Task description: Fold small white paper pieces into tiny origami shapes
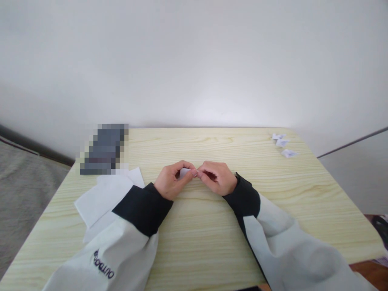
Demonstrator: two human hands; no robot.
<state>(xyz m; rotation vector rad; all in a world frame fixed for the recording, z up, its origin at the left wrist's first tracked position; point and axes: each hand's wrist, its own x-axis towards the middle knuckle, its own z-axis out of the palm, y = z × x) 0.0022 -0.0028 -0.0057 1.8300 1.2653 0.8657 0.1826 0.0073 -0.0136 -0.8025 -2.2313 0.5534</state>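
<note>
A small folded piece of white paper (184, 172) is pinched between my two hands, above the middle of the table. My left hand (174, 180) is closed on it, thumb and forefinger together, and covers much of the paper. From the other side, my right hand (217, 178) grips the paper's tip between thumb and forefinger. The fingertips of both hands almost meet. Beside my left forearm lie several loose white paper sheets (106, 194), overlapping and partly under the sleeve.
The light wood-grain table (206, 242) stands against a white wall (200, 60). Three small folded paper pieces (282, 143) sit at its far right. A dark, pixelated flat object (104, 147) lies at the far left corner, touching the sheets.
</note>
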